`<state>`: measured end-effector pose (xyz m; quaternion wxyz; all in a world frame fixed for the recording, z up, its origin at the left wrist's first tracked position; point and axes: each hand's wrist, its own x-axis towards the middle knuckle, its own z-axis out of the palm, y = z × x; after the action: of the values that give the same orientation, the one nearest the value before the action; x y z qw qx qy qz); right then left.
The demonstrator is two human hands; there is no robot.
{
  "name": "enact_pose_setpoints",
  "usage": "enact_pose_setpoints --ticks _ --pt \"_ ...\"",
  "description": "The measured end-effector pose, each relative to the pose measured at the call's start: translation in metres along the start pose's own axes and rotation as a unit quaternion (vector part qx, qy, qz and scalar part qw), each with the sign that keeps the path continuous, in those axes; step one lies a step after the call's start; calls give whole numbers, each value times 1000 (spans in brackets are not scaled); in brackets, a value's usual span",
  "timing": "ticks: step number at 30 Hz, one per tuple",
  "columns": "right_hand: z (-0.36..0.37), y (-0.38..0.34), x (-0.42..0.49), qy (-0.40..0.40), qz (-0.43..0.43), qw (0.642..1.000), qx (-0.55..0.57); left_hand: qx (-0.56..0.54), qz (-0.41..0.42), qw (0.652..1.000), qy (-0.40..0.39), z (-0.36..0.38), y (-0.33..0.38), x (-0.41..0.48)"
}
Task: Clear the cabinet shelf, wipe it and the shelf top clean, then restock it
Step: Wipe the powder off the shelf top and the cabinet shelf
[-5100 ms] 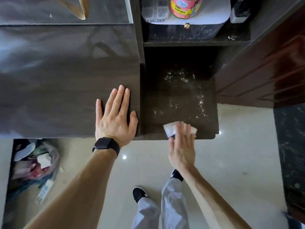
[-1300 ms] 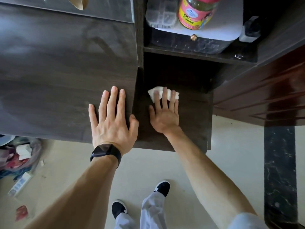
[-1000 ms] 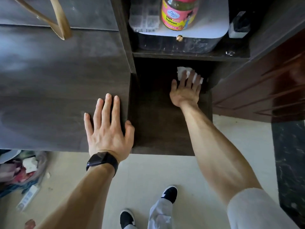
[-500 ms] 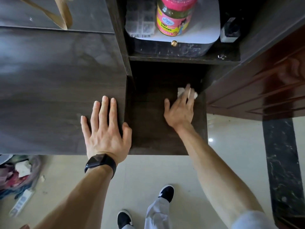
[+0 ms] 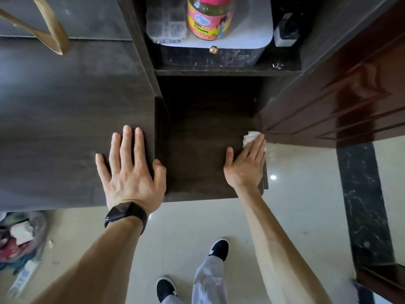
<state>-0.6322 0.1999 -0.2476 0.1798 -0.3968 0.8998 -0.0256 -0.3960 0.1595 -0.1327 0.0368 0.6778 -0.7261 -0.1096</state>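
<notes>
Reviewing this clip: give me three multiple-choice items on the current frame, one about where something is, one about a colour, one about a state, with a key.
1. Where is the white wipe?
A. Under the right hand's fingers at the right edge of the dark shelf
B. On the floor by the shoes
C. On top of the jar

2. What colour is the lid of the jar on the upper shelf?
A. Blue
B. Pink
C. Black

3. What state is the left hand in?
A. Closed around the jar
B. Pinching the wipe
C. Spread flat on the cabinet top, holding nothing

Key:
1 A, the right hand presses the wipe on the shelf near its right side.
2 B, the cap above the label is pink.
3 C, the fingers lie open on the cabinet top.
</notes>
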Motion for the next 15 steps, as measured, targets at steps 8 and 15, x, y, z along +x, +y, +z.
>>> enact_pose_setpoints --ticks 8,15 --pt "-16 -1 43 -23 10 1000 4 -3 4 1000 6 2 0 -2" --pt "-6 -15 20 -51 -111 990 -65 -2 4 1000 6 1 0 -1"
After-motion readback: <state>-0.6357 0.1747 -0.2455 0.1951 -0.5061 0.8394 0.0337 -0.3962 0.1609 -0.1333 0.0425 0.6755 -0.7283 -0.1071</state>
